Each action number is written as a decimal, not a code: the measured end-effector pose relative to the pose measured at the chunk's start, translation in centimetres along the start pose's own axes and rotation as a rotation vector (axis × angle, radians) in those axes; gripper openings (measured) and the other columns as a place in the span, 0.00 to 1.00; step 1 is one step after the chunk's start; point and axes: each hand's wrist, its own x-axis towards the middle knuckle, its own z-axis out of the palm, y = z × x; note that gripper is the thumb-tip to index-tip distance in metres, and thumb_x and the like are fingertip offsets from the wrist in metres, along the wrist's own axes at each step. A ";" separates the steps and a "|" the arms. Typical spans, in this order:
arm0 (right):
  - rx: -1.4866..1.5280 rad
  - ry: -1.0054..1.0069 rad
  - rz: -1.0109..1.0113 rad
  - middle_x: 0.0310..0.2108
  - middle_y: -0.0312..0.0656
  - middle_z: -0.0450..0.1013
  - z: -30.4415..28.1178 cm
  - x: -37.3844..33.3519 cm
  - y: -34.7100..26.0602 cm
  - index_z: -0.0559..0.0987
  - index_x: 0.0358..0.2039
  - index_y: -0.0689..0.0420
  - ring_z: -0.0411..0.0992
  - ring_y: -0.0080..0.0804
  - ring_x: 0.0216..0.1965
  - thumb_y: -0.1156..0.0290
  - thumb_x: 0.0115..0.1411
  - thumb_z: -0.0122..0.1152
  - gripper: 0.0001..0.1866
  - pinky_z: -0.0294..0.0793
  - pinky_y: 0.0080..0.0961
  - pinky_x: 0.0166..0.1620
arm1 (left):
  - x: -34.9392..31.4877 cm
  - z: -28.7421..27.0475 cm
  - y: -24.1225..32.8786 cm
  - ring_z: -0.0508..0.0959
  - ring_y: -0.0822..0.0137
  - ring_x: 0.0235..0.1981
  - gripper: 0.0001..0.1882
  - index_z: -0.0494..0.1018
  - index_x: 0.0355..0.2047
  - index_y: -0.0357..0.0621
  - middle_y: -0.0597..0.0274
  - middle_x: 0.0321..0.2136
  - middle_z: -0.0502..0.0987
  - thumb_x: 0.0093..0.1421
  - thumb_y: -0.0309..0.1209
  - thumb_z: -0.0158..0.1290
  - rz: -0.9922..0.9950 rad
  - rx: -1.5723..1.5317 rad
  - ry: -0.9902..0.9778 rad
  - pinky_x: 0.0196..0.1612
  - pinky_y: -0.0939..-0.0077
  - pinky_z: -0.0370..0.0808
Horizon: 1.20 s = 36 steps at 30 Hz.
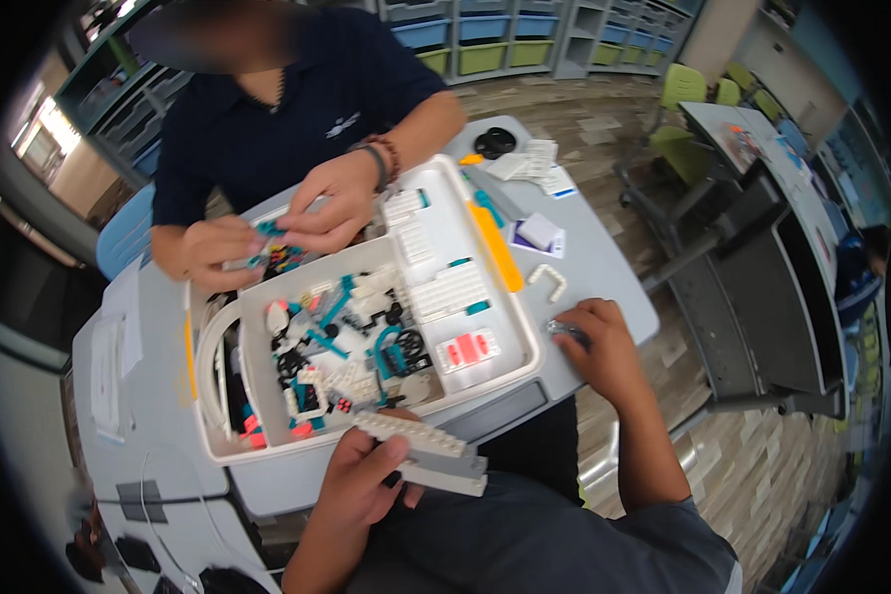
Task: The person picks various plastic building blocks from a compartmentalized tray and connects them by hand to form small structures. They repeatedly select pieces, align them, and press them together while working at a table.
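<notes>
While my left hand (366, 477) grips a white-and-grey brick assembly (434, 458), my right hand (604, 346) curls over a small grey piece (570, 332) at its fingertips; whether it grips that, I cannot tell. Just beyond my right hand lies a white angled piece (554, 279); beyond my left sits the parts tray (513, 342).

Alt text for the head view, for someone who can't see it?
The wearer's left hand holds a white-and-grey brick assembly near a white bin of mixed building pieces; the right hand grips a small grey piece at the table. Across it, another person handles small parts above the bin.
</notes>
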 end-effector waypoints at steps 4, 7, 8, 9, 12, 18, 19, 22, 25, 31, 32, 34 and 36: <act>0.217 0.058 0.111 0.38 0.43 0.75 -1.4 1.0 -2.1 0.84 0.40 0.58 0.74 0.34 0.36 0.76 0.53 0.71 0.12 0.73 0.26 0.40 | -0.2 -0.5 0.6 0.77 0.73 0.30 0.12 0.74 0.46 0.35 0.58 0.35 0.79 0.65 0.29 0.56 -0.060 0.182 0.036 0.26 0.79 0.72; 0.604 -0.108 -0.012 0.37 0.43 0.77 -2.5 1.6 -6.4 0.84 0.43 0.58 0.73 0.27 0.32 0.78 0.55 0.69 0.13 0.73 0.22 0.37 | -0.2 0.4 0.7 0.77 0.72 0.36 0.09 0.76 0.42 0.36 0.60 0.36 0.79 0.64 0.27 0.58 0.059 0.503 0.054 0.38 0.78 0.73; 0.686 -0.229 -0.076 0.36 0.43 0.77 -3.0 1.7 -8.8 0.84 0.43 0.57 0.73 0.27 0.33 0.79 0.56 0.68 0.13 0.73 0.22 0.38 | -0.2 0.6 0.6 0.77 0.71 0.38 0.08 0.76 0.41 0.36 0.61 0.37 0.79 0.64 0.26 0.59 0.093 0.585 0.053 0.42 0.77 0.72; 0.704 -0.344 -0.083 0.36 0.42 0.77 -3.6 1.9 -11.3 0.84 0.43 0.57 0.74 0.26 0.33 0.78 0.56 0.69 0.14 0.73 0.23 0.38 | -0.3 0.7 0.7 0.77 0.71 0.39 0.07 0.77 0.40 0.37 0.61 0.37 0.79 0.64 0.26 0.59 0.128 0.630 0.042 0.45 0.76 0.72; 0.722 -0.545 -0.117 0.36 0.41 0.79 -3.4 2.2 -15.4 0.84 0.44 0.55 0.75 0.28 0.33 0.76 0.55 0.71 0.14 0.75 0.25 0.39 | -0.6 1.2 0.8 0.78 0.69 0.40 0.07 0.78 0.39 0.37 0.59 0.38 0.79 0.63 0.26 0.60 0.213 0.742 0.034 0.46 0.74 0.72; 0.711 -0.521 -0.271 0.35 0.42 0.80 -1.9 2.2 -15.8 0.84 0.42 0.56 0.77 0.34 0.35 0.75 0.54 0.72 0.13 0.76 0.27 0.39 | -1.1 1.1 1.9 0.79 0.68 0.41 0.09 0.79 0.41 0.37 0.58 0.39 0.80 0.63 0.29 0.60 0.224 0.808 -0.014 0.46 0.74 0.73; 0.724 -0.520 -0.276 0.35 0.42 0.80 -1.7 2.1 -15.8 0.84 0.42 0.56 0.78 0.35 0.35 0.75 0.54 0.72 0.13 0.76 0.28 0.38 | -1.2 1.1 2.0 0.79 0.68 0.41 0.09 0.79 0.42 0.37 0.58 0.39 0.80 0.63 0.29 0.60 0.219 0.827 -0.008 0.46 0.74 0.73; 0.680 -0.486 -0.306 0.34 0.43 0.80 -1.7 2.1 -16.4 0.85 0.42 0.57 0.78 0.35 0.35 0.77 0.54 0.70 0.13 0.76 0.28 0.39 | -1.2 0.6 1.8 0.79 0.69 0.41 0.11 0.78 0.42 0.37 0.58 0.39 0.80 0.64 0.31 0.60 0.222 0.855 0.007 0.46 0.75 0.73; 0.684 -0.499 -0.291 0.34 0.44 0.79 -1.8 2.2 -16.5 0.84 0.43 0.57 0.78 0.37 0.35 0.79 0.54 0.67 0.14 0.77 0.29 0.39 | -1.1 0.8 1.9 0.78 0.70 0.41 0.12 0.78 0.44 0.38 0.59 0.39 0.80 0.64 0.32 0.60 0.174 0.767 0.023 0.46 0.75 0.73; 0.723 -0.633 -0.266 0.33 0.46 0.79 -2.2 3.6 -15.3 0.83 0.47 0.59 0.78 0.41 0.33 0.82 0.54 0.56 0.19 0.77 0.30 0.40 | -0.9 1.6 2.8 0.74 0.78 0.36 0.12 0.78 0.43 0.37 0.66 0.34 0.78 0.65 0.33 0.59 -0.022 0.622 0.141 0.41 0.80 0.70; 0.722 -0.647 -0.264 0.33 0.46 0.79 -2.3 3.6 -15.2 0.83 0.47 0.59 0.78 0.41 0.33 0.82 0.54 0.56 0.19 0.77 0.30 0.40 | -0.8 1.5 2.6 0.74 0.78 0.35 0.12 0.78 0.43 0.37 0.66 0.34 0.78 0.65 0.33 0.59 0.002 0.639 0.121 0.41 0.80 0.70; 0.751 -0.640 -0.279 0.34 0.45 0.79 -2.4 3.7 -15.1 0.83 0.47 0.59 0.78 0.39 0.33 0.81 0.55 0.58 0.18 0.76 0.29 0.40 | -0.8 1.1 2.4 0.74 0.78 0.35 0.13 0.77 0.44 0.37 0.66 0.33 0.78 0.65 0.34 0.59 0.061 0.680 0.096 0.41 0.81 0.70; 0.776 -0.622 -0.292 0.34 0.45 0.79 -2.3 3.7 -15.1 0.83 0.47 0.59 0.79 0.37 0.33 0.81 0.55 0.60 0.17 0.76 0.27 0.39 | -0.9 1.2 3.0 0.74 0.77 0.35 0.13 0.77 0.44 0.37 0.66 0.34 0.78 0.65 0.33 0.59 -0.009 0.695 0.104 0.41 0.80 0.70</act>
